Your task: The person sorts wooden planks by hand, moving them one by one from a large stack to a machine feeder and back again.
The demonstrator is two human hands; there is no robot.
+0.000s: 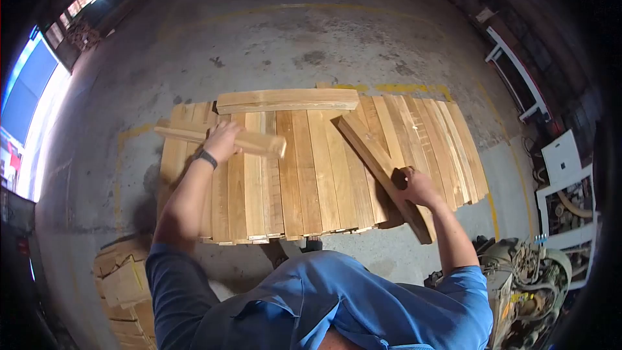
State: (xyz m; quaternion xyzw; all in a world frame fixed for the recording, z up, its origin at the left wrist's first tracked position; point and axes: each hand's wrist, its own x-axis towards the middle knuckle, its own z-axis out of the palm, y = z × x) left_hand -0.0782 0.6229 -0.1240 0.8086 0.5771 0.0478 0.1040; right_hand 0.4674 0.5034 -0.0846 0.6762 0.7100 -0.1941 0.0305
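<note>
While working over the wide layer of boards (324,181), steady the long slanting plank (374,155) with the right hand (421,189), clamped on its nearer half, and level the blurred plank (262,143) with the left hand (223,141), clasped over its middle. Use the open floor (259,45) beyond for swinging room, clear the crosswise plank (288,100) at the far edge, and mind the slanting tip overhanging nearby.

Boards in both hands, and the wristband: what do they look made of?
The board in the left hand and the piece in the right hand look like unfinished wood: light brown, no gloss. The wristband seems matte and dark, perhaps rubber or fabric; too small to tell.
</note>
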